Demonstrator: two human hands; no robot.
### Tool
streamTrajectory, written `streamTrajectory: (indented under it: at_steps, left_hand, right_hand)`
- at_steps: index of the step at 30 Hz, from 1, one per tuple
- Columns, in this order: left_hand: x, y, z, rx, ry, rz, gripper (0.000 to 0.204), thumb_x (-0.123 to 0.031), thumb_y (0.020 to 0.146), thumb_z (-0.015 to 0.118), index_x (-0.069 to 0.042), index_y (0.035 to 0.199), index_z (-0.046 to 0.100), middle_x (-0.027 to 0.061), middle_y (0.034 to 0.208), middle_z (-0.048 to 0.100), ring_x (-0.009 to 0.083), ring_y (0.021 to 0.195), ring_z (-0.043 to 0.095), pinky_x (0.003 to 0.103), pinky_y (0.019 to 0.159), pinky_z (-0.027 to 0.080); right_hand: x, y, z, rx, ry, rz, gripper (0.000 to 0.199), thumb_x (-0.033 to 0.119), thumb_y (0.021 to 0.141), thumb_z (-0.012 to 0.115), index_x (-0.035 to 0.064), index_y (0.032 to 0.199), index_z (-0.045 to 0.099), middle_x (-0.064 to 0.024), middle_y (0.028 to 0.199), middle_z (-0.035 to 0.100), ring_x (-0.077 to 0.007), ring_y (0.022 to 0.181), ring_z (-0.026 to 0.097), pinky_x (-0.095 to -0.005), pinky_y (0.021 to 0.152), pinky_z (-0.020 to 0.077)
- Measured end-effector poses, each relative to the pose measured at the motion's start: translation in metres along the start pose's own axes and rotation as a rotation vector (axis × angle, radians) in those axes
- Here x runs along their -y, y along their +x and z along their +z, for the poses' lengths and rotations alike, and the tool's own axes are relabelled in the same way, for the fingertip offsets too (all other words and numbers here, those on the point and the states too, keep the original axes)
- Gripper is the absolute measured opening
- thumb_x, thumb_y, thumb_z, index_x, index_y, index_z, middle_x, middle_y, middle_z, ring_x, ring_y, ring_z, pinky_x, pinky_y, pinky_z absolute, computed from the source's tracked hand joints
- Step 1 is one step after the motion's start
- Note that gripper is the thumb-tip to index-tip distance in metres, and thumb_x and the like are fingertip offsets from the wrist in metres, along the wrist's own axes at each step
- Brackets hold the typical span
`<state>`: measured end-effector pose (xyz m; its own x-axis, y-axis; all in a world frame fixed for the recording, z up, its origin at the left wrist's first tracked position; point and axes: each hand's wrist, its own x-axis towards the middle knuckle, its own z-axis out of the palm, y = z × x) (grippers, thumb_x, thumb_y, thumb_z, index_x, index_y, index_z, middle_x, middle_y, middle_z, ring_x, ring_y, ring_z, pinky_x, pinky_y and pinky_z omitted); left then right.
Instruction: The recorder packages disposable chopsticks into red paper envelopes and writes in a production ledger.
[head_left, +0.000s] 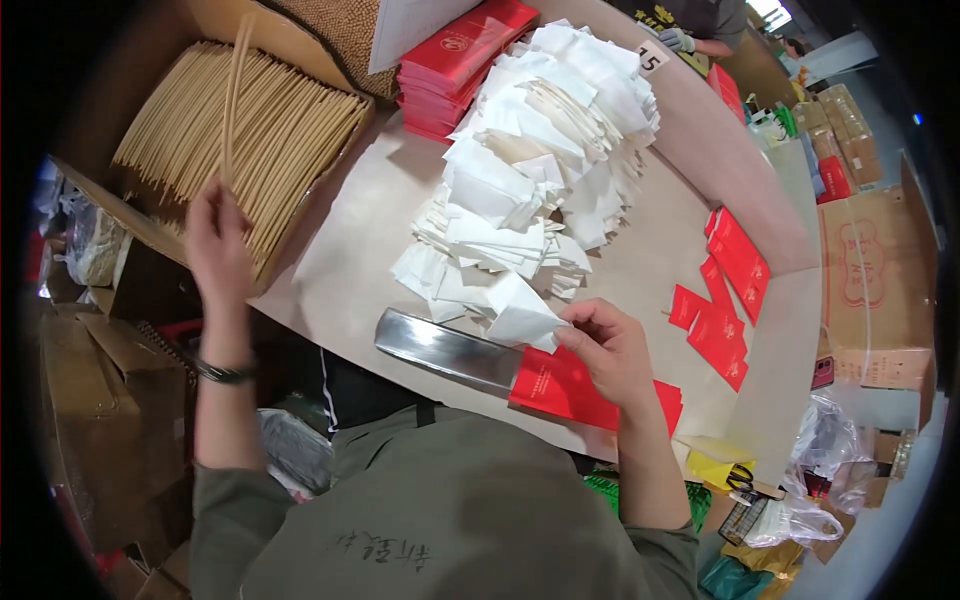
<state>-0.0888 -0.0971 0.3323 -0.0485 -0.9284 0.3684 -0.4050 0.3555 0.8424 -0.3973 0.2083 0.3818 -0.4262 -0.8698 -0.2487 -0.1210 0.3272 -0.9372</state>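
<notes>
At the upper left my left hand (218,235) is closed on a pair of chopsticks (233,115), which stands up from its fingers over a cardboard box (135,212) of many loose chopsticks (300,135). My right hand (608,350) pinches the corner of a folded white napkin (522,310) between thumb and fingers. Behind that napkin lies a long heap of more folded napkins (500,185). Just below my right hand, red paper sleeves (560,388) lie at the right end of a shiny curved metal strip (440,345) at the table's near edge. My right forearm partly covers the sleeves.
A tall stack of red packets (450,75) stands behind the napkins. Several red sleeves (718,340) lie on the right of the table (345,250), beside a raised side panel (735,190). Farther right are cardboard boxes (875,280) and plastic bags. Another person's gloved hand (678,40) shows at the back.
</notes>
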Motion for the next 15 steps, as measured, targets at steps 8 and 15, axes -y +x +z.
streamTrajectory:
  at_steps: [8,15]
  left_hand:
    - [-0.014,-0.149,0.047,0.303,-0.254,-0.042,0.016,-0.012,0.102,0.053,-0.001,0.113,0.057,-0.0011,0.089,0.054,0.0069,0.081,0.047,0.021,0.076,0.04]
    - [-0.036,-0.149,0.032,0.655,-0.41,-0.247,0.012,-0.007,0.095,0.062,0.001,0.104,0.06,-0.0018,0.087,0.059,0.0076,0.074,0.057,0.025,0.066,0.048]
  right_hand:
    - [-0.042,-0.016,0.063,0.059,-0.955,-0.547,0.016,0.011,0.083,0.07,0.0031,0.094,0.063,-0.0132,0.081,0.057,-0.0325,0.082,0.059,-0.0432,0.072,0.0484]
    - [-0.034,-0.016,0.061,-0.245,-0.766,-0.47,0.027,0.021,0.086,0.071,0.0018,0.104,0.062,-0.0147,0.092,0.064,-0.0327,0.087,0.061,-0.0426,0.077,0.0485]
